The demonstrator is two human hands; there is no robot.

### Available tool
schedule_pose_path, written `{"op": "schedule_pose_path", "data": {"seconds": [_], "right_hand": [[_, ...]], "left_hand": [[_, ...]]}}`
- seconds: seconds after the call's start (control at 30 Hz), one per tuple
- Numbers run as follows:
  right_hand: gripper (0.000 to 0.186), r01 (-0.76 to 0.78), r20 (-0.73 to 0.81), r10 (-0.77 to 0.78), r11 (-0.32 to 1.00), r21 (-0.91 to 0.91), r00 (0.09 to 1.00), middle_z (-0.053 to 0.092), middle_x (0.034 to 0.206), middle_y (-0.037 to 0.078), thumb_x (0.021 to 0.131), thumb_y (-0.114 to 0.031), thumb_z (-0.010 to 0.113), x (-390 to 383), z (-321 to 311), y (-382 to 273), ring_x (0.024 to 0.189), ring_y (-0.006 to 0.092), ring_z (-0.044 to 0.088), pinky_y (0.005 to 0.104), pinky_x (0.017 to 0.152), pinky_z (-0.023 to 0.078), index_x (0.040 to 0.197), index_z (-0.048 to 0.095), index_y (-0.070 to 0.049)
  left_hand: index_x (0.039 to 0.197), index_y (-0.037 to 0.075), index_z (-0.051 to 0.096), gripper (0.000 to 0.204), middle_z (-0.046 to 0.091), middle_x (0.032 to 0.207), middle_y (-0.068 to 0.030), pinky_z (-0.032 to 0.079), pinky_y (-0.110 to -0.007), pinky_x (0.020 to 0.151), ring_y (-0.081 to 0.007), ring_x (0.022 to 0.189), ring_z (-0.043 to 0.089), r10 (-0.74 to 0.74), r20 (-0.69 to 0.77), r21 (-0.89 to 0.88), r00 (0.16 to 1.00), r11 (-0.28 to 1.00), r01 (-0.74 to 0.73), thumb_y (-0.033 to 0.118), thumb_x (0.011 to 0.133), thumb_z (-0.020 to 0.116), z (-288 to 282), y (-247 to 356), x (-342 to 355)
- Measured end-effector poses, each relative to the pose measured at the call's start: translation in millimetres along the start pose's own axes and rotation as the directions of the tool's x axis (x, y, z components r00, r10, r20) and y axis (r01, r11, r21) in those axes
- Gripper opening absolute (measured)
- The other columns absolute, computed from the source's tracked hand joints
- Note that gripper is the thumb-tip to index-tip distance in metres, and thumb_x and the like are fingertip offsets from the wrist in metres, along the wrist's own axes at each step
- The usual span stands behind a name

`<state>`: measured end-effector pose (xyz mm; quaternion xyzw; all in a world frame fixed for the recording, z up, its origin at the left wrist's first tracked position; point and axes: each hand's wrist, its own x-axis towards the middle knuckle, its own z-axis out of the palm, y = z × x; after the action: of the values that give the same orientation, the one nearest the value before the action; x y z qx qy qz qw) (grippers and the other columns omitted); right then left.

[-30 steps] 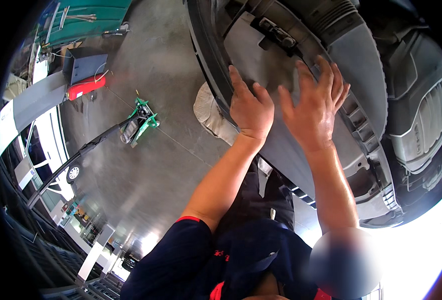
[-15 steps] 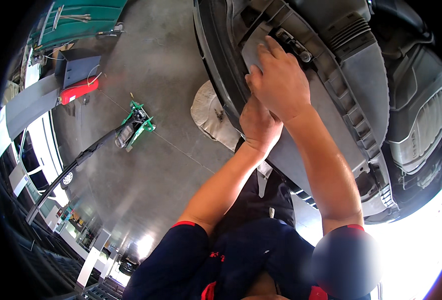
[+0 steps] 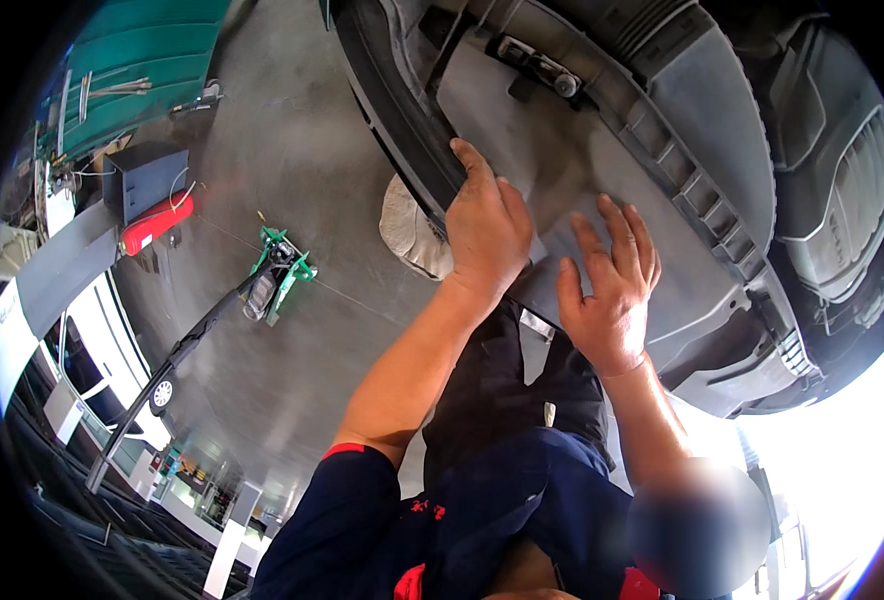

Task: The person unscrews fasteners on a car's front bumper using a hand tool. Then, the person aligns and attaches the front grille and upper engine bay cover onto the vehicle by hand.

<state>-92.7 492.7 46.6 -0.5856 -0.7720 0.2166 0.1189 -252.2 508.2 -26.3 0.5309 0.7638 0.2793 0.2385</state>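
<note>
My left hand (image 3: 487,235) lies over the dark curved front edge (image 3: 397,95) of a car's open engine bay. One finger stretches forward along that edge; the others are bent and partly hidden. To its right, my right hand (image 3: 612,285) is open over the smooth grey cover panel (image 3: 682,270), fingers spread and nothing held. Whether its fingertips touch the panel is hard to tell. Beyond both hands, a metal latch (image 3: 542,68) sits in a recess by the ribbed plastic crosspiece (image 3: 687,185).
A ribbed engine cover (image 3: 842,220) fills the far right. Below the front edge is a pale cloth-like object (image 3: 412,232). A green floor jack (image 3: 282,270) with a long dark handle stands on the floor at left, near a red fire extinguisher (image 3: 157,223) and a white car (image 3: 112,345).
My hands, previously close together near the latch, are now apart. The right hand has drawn back toward me and opened; the left has moved slightly forward on the edge. The view has shifted.
</note>
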Motion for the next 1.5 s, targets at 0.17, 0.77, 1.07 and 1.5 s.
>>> {"op": "schedule_pose_path", "data": {"seconds": [0.17, 0.77, 1.07, 1.5], "right_hand": [[0.039, 0.002, -0.138, 0.008, 0.997, 0.073, 0.99, 0.064, 0.132, 0.017, 0.085, -0.009, 0.069, -28.3, 2.4, 6.8, 0.122, 0.0359, 0.06, 0.0454, 0.105, 0.046, 0.123, 0.071, -0.005], [0.033, -0.36, 0.647, 0.489, -0.558, 0.748, 0.585, 0.074, 0.111, 0.014, 0.109, -0.029, 0.055, -173.9, 84.7, 9.4, 0.085, 0.0149, 0.066, 0.0298, 0.073, 0.054, 0.118, 0.063, 0.001], [0.038, -0.32, 0.406, 0.611, -0.252, 0.913, 0.679, 0.076, 0.095, 0.013, 0.107, -0.03, 0.059, -176.9, 108.4, 9.3, 0.07, 0.0119, 0.059, 0.0254, 0.067, 0.05, 0.104, 0.072, 0.005], [0.042, -0.288, 0.122, 0.592, 0.193, 0.938, 0.796, 0.077, 0.093, 0.006, 0.108, -0.037, 0.058, -189.3, 134.0, 21.1, 0.066, 0.0052, 0.052, 0.0207, 0.064, 0.044, 0.104, 0.077, 0.0]], "left_hand": [[0.142, -0.027, 0.03, 0.061, 0.065, 0.068, -0.0259, 0.053, -0.047, 0.061, -0.0415, 0.065, 0.069, -0.04, 0.064, 0.033, 0.997, 0.999, 0.038, 0.011, 0.098, 0.048, -5.2, 7.1, 7.4], [0.12, -0.02, 0.044, 0.042, 0.065, 0.105, -0.0286, 0.061, -0.04, 0.085, -0.033, 0.096, 0.07, -0.088, 0.439, -0.161, 0.894, 0.971, 0.174, 0.015, 0.098, 0.05, -31.1, -17.0, 23.0], [0.127, -0.013, 0.051, 0.042, 0.067, 0.114, -0.0267, 0.063, -0.044, 0.083, -0.035, 0.095, 0.072, -0.161, 0.681, -0.189, 0.714, 0.904, 0.384, 0.022, 0.105, 0.047, -61.9, -19.7, 50.9], [0.114, 0.006, 0.067, 0.035, 0.065, 0.103, -0.0115, 0.055, -0.039, 0.085, -0.0313, 0.096, 0.066, 0.893, 0.424, 0.023, 0.149, 0.153, -0.988, 0.016, 0.081, 0.075, -62.2, -81.8, -20.5]]}}
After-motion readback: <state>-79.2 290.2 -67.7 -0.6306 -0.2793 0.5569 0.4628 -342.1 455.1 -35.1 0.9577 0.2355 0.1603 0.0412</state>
